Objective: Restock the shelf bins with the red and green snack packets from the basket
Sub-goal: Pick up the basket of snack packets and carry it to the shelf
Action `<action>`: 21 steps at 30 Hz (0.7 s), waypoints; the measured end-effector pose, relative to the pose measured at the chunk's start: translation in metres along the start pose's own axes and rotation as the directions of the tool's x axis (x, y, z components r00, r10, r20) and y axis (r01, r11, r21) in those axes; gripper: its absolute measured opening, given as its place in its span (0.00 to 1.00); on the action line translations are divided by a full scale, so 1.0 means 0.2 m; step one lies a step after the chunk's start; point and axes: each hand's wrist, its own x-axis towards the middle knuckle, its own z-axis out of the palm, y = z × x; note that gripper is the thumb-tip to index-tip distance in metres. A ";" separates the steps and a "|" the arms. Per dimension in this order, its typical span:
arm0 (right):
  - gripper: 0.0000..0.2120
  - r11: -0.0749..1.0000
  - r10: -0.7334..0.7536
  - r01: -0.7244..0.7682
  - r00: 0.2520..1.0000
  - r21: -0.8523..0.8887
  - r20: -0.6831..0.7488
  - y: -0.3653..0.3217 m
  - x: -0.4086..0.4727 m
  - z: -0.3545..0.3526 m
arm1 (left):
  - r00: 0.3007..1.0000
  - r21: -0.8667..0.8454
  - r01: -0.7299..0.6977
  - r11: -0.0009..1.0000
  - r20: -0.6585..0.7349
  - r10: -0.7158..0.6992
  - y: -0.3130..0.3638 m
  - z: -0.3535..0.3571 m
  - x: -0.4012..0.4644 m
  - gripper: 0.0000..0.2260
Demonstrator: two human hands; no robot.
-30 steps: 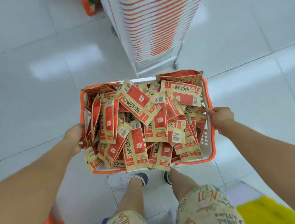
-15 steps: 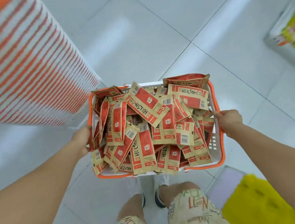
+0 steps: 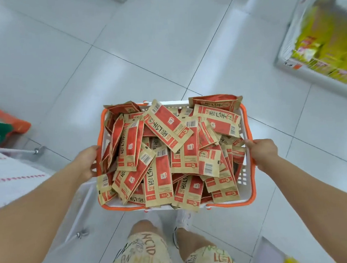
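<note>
Above the white tiled floor (image 3: 161, 39), the person carries a white basket (image 3: 243, 175) with orange rims, heaped with red snack packets (image 3: 166, 152), the left hand (image 3: 87, 164) and right hand (image 3: 264, 151) gripping its opposite sides with curled fingers.

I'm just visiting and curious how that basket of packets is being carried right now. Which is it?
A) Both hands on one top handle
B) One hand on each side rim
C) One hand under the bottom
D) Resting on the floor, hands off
B: the left hand grips the left rim of the basket and the right hand grips the right rim, with the basket held above the tiled floor.
</note>
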 end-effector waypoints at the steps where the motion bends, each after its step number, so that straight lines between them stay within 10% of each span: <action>1: 0.14 1.000 0.010 -0.010 1.000 0.001 -0.005 -0.09 0.08 -0.04 | 1.000 0.008 -0.008 1.000 0.006 0.008 0.13 0.06 0.04 0.09; 21: 0.18 0.997 0.022 -0.018 0.999 0.078 -0.041 -2.29 2.09 -0.83 | 0.997 0.079 -0.059 0.995 0.048 0.055 2.96 1.19 0.86 0.09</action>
